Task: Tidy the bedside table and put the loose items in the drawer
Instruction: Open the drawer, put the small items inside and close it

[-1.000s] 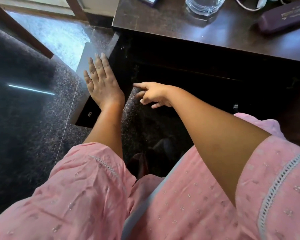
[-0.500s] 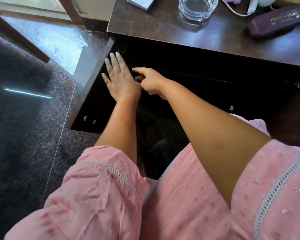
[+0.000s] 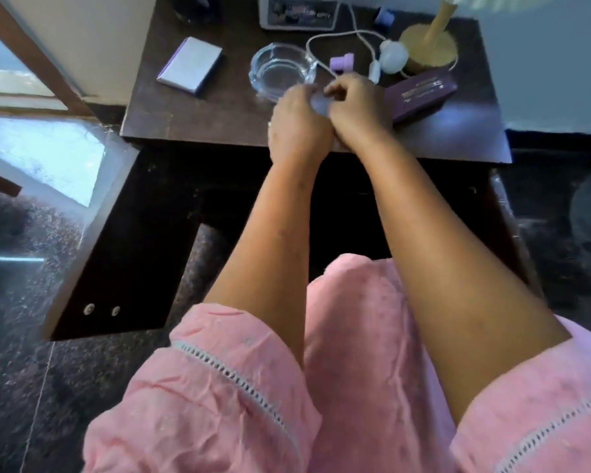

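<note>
On the dark wooden counter [image 3: 201,107] at upper centre, the left hand [image 3: 295,122] and right hand [image 3: 353,104] meet, fingers curled together around something pale and blurred, beside a clear round glass ashtray [image 3: 282,71]. A slim purple case [image 3: 420,95] lies right; the dark drawer [image 3: 143,213] stands open below.

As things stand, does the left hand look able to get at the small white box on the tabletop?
Probably yes. The left hand is over the tabletop, and bare wood lies between it and the white box; the glass ashtray sits off that path.
</note>
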`<action>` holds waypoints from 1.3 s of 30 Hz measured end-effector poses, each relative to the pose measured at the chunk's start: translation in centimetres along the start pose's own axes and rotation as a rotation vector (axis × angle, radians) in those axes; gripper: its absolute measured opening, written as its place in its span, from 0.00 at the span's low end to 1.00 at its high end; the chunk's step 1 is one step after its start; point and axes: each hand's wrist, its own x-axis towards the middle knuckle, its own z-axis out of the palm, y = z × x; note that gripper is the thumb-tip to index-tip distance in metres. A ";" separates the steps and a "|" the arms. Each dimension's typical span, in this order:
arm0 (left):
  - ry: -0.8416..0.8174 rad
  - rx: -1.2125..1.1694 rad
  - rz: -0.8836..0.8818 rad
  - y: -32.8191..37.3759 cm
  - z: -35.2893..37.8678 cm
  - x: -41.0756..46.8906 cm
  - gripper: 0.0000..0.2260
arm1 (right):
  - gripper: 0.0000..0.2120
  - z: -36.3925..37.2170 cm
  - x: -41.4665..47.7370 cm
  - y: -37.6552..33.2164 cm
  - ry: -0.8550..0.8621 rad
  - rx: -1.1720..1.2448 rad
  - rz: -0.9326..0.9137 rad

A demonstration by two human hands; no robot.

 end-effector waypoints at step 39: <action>-0.695 -0.223 -0.536 4.8 14.3 -8.8 0.14 | 0.31 -9.2 -11.1 16.1 -0.161 0.278 0.606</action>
